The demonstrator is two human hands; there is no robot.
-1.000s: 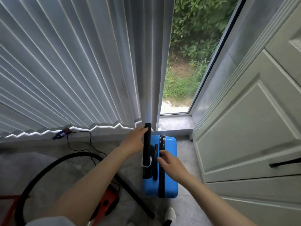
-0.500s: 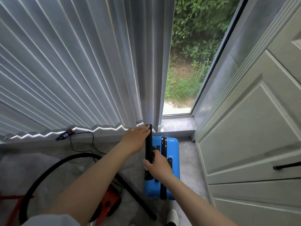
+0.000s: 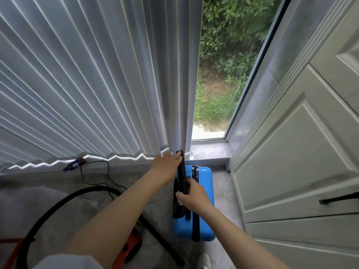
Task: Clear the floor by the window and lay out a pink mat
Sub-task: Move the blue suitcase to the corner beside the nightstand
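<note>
The clearing step is in hand: a blue suitcase (image 3: 202, 202) stands on the grey floor (image 3: 221, 183) just below the window sill, at about six o'clock from the gap in the white curtain (image 3: 97, 84). The left hand (image 3: 165, 167) rests on the top of the black pull-handle (image 3: 181, 171), fingers curled over its end; the right hand (image 3: 192, 197) grips the handle lower down. At eight o'clock lies an orange vacuum (image 3: 130, 247) with its black hose (image 3: 58, 200). No pink mat is visible. Next, I judge, the suitcase must be wheeled or lifted away without catching the hose.

one blue suitcase (image 3: 202, 191) (upright), two hands, one hose (image 3: 58, 200).
</note>
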